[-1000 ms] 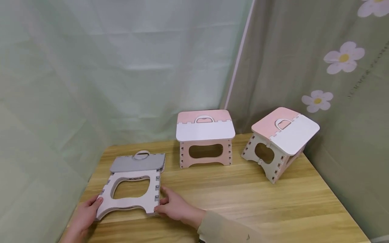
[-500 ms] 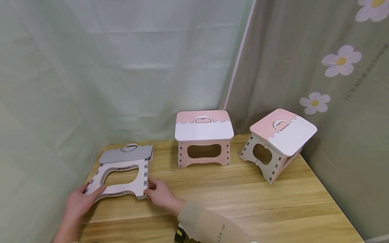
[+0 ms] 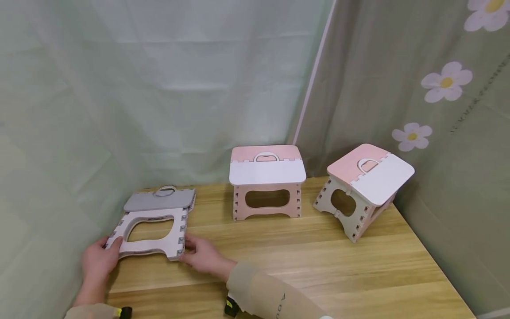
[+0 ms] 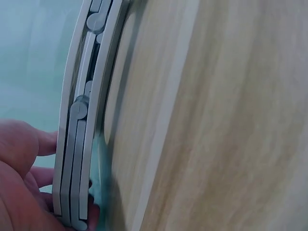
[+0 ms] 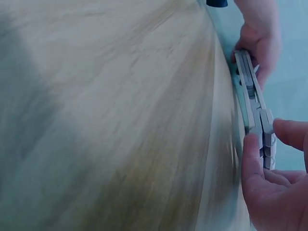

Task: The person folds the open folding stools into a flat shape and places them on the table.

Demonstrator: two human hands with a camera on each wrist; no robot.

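A folded step stool [image 3: 157, 246], grey at its seat half and white at its legs, lies flat at the left of the table with its carry handle toward the back. My left hand [image 3: 99, 260] grips its near left corner, thumb on top and fingers underneath. At the near right corner my right hand [image 3: 203, 254] pinches the edge. The left wrist view shows the folded layers of the stool [image 4: 79, 110] edge-on, with the left fingers wrapped under them. In the right wrist view, thumb and fingers of the right hand [image 5: 276, 192] close on the stool's edge from both sides.
A pink and white folding stool [image 3: 268, 173] stands unfolded at the table's back middle. Another one [image 3: 370, 175] stands unfolded and turned at the right. Curtains [image 3: 191, 88] hang behind and along both sides of the wooden table [image 3: 318, 266].
Both hands have moved the folded grey and white stool left and back, toward the table's far left corner. The two pink and white stools stay where they were.
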